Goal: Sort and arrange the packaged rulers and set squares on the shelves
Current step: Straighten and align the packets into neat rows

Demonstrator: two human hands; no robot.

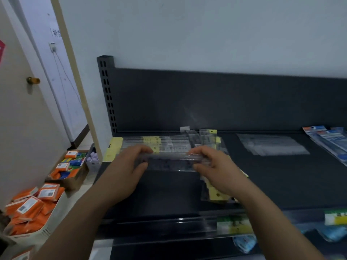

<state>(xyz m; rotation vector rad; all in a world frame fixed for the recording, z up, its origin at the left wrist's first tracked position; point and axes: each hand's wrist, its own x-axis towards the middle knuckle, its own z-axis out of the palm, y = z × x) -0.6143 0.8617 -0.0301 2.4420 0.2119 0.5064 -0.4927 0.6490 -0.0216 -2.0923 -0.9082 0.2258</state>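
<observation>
Both hands hold a stack of clear packaged rulers (169,162) just above the dark top shelf (281,181). My left hand (129,166) grips the stack's left end, and my right hand (212,166) grips its right end, fingers curled over the top. Behind the stack lies a row of packaged rulers with yellow labels (150,142). More yellow-carded packs (216,192) lie under my right wrist. Clear flat packs (270,145) rest on the shelf to the right. Blue-carded packs (330,139) lie at the far right.
A dark back panel (206,102) closes the shelf behind. On the lower shelf lie green-and-yellow labelled packs (232,224) and blue packets (244,243). Boxes of orange packets (32,207) stand on the floor at the left, beside a door (22,109).
</observation>
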